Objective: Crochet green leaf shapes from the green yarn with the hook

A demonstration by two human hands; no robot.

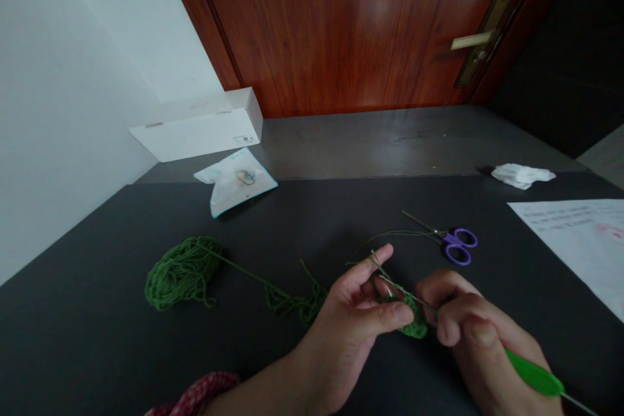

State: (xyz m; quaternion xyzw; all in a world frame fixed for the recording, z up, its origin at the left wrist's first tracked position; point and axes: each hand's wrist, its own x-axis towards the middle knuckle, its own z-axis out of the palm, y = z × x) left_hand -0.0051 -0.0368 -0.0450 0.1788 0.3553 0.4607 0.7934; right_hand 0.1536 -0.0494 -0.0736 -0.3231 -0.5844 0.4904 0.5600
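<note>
From my station I took in the tall reddish-brown wooden door (322,26) first, with a brass-coloured lever handle (474,40) on its right side, and the smooth white wall (73,78) to its left. Below them spread the wide dark grey bench (234,351).

At the far left of the bench, I saw the long white cardboard box (209,133) near the door. A white printed paper sheet (580,234) with a faint red mark ran out of my view on the right.

Both bare hands were low in my view. The left hand (351,312) pinched a small green yarn piece (414,324) between thumb and fingers, its index finger raised with a strand by it. The right hand (480,335) was curled closed around a needlework tool (533,372) with a bright green handle and slim metal shaft, which reached to the yarn piece, just beside the left fingers.

Left of the hands lay the loose oval skein of green yarn (182,273); a strand ran from it to a tangled green heap (295,304) beside the left hand. Beyond the skein I had a white plastic pouch with pale blue edges (238,182), something small showing on it. Past the right hand lay the purple-handled metal scissors (455,242), points to the left, and farther right the crumpled white tissue (522,175). The smallest thing I could make out was a thin dark green thread (394,233) between the scissors and the left hand.
</note>
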